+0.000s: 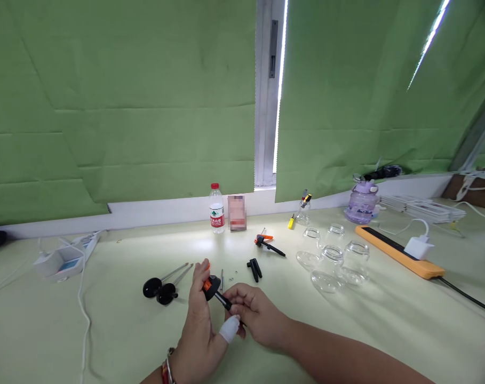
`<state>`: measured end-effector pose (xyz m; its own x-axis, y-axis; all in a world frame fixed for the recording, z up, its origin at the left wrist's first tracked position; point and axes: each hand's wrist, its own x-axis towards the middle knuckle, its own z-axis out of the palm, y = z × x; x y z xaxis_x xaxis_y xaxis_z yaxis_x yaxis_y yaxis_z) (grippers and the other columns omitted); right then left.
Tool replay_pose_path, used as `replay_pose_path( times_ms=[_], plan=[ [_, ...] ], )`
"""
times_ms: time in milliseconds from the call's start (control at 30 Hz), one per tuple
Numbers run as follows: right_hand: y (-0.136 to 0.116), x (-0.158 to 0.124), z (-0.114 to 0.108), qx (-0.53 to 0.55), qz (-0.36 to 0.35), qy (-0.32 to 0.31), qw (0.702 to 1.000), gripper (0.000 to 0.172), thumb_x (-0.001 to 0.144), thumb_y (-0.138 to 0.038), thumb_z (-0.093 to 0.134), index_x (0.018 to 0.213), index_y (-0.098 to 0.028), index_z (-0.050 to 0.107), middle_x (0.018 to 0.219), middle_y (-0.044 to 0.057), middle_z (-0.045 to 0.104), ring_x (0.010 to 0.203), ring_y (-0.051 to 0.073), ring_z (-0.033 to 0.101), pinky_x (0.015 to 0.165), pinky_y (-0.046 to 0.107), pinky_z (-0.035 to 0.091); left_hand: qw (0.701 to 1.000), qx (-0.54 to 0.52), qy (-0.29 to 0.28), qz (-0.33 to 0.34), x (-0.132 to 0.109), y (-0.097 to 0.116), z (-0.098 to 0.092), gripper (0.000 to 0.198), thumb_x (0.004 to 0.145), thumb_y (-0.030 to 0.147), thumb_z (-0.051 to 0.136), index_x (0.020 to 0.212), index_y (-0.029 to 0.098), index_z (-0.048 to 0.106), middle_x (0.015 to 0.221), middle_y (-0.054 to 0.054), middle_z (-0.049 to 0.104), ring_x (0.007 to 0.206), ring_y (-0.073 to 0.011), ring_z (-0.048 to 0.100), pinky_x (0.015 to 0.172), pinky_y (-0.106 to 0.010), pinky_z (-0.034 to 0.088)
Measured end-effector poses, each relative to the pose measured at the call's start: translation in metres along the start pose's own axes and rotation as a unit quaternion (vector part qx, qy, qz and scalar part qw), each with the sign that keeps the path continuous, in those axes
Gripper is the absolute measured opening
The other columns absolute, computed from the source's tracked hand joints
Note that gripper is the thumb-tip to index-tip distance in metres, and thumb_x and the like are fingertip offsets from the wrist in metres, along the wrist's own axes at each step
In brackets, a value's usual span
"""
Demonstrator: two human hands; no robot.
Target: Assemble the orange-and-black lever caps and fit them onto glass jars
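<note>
Near the front of the table, my left hand (202, 325) has its fingers around the orange end of an orange-and-black part with a metal shaft (213, 285). White wrapping covers that hand's thumb. My right hand (262, 317) pinches the black tip of the same shaft. Just behind the hands lie thin metal rods (222, 280) and a few tiny clear or metal bits. Left of them are two black discs with rods, one of them a black lid-like disc (151, 288). A pair of black pieces (255, 269) and another orange-and-black part (268, 244) lie to the right.
Several upturned-looking glass jars (331, 266) stand at the right. Behind them are a purple bottle (361, 202) and an orange power strip (398, 250) with a white charger. A water bottle (216, 210) and a small box (237, 213) stand at the back. A white cable (84, 309) runs along the left.
</note>
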<state>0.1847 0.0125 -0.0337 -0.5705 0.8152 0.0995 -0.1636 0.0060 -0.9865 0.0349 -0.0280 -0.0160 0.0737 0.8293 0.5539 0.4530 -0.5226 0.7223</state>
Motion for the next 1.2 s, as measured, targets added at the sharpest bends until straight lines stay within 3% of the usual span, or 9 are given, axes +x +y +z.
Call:
replay_pose_path(
  times_ms=[200, 367, 533, 767, 900, 1200],
  plan=[
    [-0.008, -0.002, -0.001, 0.092, 0.016, -0.048, 0.994, 0.042, 0.07, -0.043, 0.068, 0.096, -0.014, 0.053, 0.066, 0.001, 0.061, 0.048, 0.008, 0.049, 0.046, 0.02, 0.035, 0.998, 0.056, 0.0, 0.029, 0.002, 0.001, 0.0, 0.1, 0.055, 0.017, 0.075, 0.137, 0.027, 0.019, 0.144, -0.014, 0.025, 0.134, -0.0356, 0.022, 0.108, -0.052, 0.024],
    [-0.006, -0.005, 0.004, 0.134, 0.045, -0.036, 0.989, 0.04, 0.069, -0.043, 0.07, 0.092, -0.014, 0.054, 0.066, 0.002, 0.062, 0.053, 0.01, 0.053, 0.05, 0.021, 0.036, 0.997, 0.071, -0.025, 0.025, 0.005, -0.006, 0.001, 0.104, 0.051, 0.024, 0.078, 0.139, 0.022, 0.022, 0.143, -0.017, 0.026, 0.131, -0.0397, 0.025, 0.104, -0.055, 0.027],
    [0.002, -0.003, 0.006, 0.172, 0.031, -0.044, 0.984, 0.036, 0.07, -0.038, 0.071, 0.091, -0.014, 0.054, 0.066, 0.003, 0.062, 0.057, 0.012, 0.055, 0.06, 0.027, 0.042, 0.99, 0.128, -0.048, 0.043, 0.003, -0.008, 0.005, 0.119, 0.048, 0.027, 0.078, 0.144, 0.02, 0.009, 0.144, -0.02, 0.02, 0.133, -0.0419, 0.017, 0.102, -0.06, 0.027],
    [0.007, -0.002, 0.004, 0.189, 0.033, -0.047, 0.98, 0.031, 0.073, -0.033, 0.069, 0.091, -0.013, 0.055, 0.065, 0.004, 0.062, 0.055, 0.012, 0.054, 0.057, 0.027, 0.04, 0.972, 0.198, -0.119, 0.045, 0.002, -0.009, 0.004, 0.134, 0.041, 0.04, 0.081, 0.144, 0.021, -0.003, 0.145, -0.02, 0.01, 0.134, -0.0424, 0.01, 0.102, -0.058, 0.029],
    [0.004, -0.002, 0.006, 0.213, 0.046, -0.047, 0.975, 0.032, 0.071, -0.031, 0.071, 0.092, -0.012, 0.056, 0.066, 0.004, 0.061, 0.058, 0.013, 0.055, 0.056, 0.026, 0.04, 0.969, 0.216, -0.117, 0.034, 0.001, -0.008, 0.005, 0.131, 0.041, 0.04, 0.08, 0.144, 0.019, 0.001, 0.146, -0.02, 0.01, 0.134, -0.0426, 0.01, 0.102, -0.058, 0.029],
    [0.003, -0.001, 0.005, 0.237, 0.069, -0.047, 0.968, 0.033, 0.07, -0.031, 0.072, 0.091, -0.012, 0.055, 0.066, 0.003, 0.062, 0.06, 0.013, 0.058, 0.06, 0.027, 0.042, 0.969, 0.223, -0.079, 0.066, 0.004, 0.001, 0.006, 0.105, 0.054, 0.035, 0.068, 0.141, 0.01, 0.014, 0.139, -0.023, 0.026, 0.132, -0.0385, 0.022, 0.101, -0.053, 0.034]
  ],
)
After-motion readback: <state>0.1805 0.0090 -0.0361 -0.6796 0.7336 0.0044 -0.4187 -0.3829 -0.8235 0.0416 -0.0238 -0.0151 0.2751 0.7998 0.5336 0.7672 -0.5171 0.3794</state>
